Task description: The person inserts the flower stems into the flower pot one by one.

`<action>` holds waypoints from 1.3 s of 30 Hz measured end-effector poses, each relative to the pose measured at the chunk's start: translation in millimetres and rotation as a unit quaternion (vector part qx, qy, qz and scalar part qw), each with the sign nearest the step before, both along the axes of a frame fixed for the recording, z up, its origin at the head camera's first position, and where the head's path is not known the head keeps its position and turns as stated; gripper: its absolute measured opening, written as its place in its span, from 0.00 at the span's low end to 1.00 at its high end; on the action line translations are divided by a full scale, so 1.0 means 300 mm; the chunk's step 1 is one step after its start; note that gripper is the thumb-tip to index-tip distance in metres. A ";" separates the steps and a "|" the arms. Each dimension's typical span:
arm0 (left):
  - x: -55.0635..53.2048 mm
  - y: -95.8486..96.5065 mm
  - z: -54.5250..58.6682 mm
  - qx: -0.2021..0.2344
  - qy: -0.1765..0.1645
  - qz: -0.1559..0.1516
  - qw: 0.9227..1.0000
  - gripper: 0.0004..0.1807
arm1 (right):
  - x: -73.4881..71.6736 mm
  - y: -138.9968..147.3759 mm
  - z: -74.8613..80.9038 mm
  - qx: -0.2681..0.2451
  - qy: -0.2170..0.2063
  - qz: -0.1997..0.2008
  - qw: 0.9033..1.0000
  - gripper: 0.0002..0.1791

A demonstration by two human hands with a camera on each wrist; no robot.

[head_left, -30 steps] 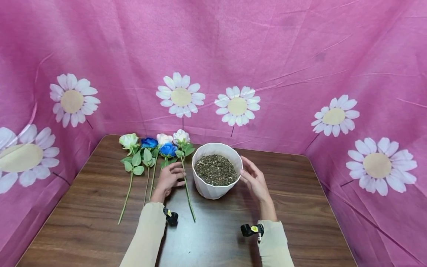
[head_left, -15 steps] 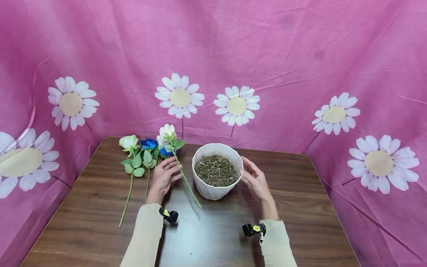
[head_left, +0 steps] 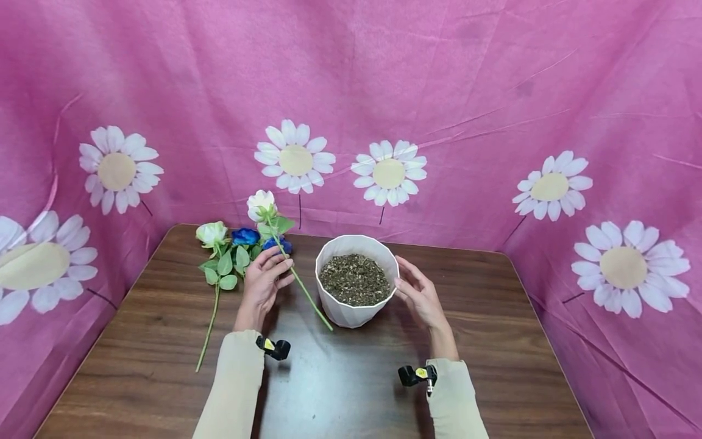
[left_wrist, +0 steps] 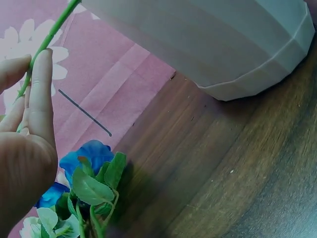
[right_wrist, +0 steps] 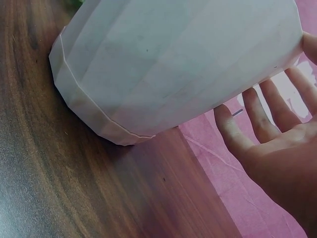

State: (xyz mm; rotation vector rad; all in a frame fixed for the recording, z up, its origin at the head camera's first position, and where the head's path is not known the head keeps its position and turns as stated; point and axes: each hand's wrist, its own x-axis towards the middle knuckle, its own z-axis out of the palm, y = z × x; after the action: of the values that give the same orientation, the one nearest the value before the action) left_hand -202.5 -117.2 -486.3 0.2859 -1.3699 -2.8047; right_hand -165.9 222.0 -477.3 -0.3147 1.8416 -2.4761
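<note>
My left hand [head_left: 263, 283] pinches the green stem of a white rose [head_left: 261, 205] between thumb and fingers. The rose is lifted and slants, bloom up at the left, stem end [head_left: 323, 320] down in front of the pot. A faceted white flowerpot [head_left: 351, 316], filled with dark soil [head_left: 355, 279], stands upright on the table. On the pot's right side rest the fingertips of my right hand [head_left: 422, 299], the fingers fairly straight in the right wrist view and the thumb at the upper edge. Blue roses [left_wrist: 91, 156] lie beyond the left hand, partly hidden by it.
At the table's back left lie a greenish-white rose [head_left: 211, 233] and a blue rose [head_left: 245, 236]; another blue bloom [head_left: 278, 245] is near them. The brown wooden table [head_left: 493, 341] is enclosed by a pink cloth [head_left: 471, 122] printed with daisies.
My left hand has lifted the white rose from the table and drawn it leftward, its stem tilting more. The right hand and the pot stay in place.
</note>
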 end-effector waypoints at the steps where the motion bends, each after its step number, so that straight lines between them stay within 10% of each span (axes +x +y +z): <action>1: -0.002 0.000 0.001 0.005 0.001 0.000 1.000 0.22 | -0.001 0.001 0.000 -0.001 0.001 0.000 1.000 0.33; 20: -0.049 0.013 0.136 0.075 0.063 -0.010 0.995 0.27 | -0.020 0.010 0.006 -0.004 -0.004 -0.004 1.000 0.33; 39: -0.074 0.073 0.225 0.086 0.073 0.012 0.993 0.09 | -0.015 0.007 -0.009 -0.005 0.008 0.011 1.000 0.32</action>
State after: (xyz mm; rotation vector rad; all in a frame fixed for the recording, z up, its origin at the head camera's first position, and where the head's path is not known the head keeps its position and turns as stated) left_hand -224.7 -95.4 -418.7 0.0934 -1.0910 -2.8620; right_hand -170.3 224.3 -479.9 -0.3541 1.8210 -2.4763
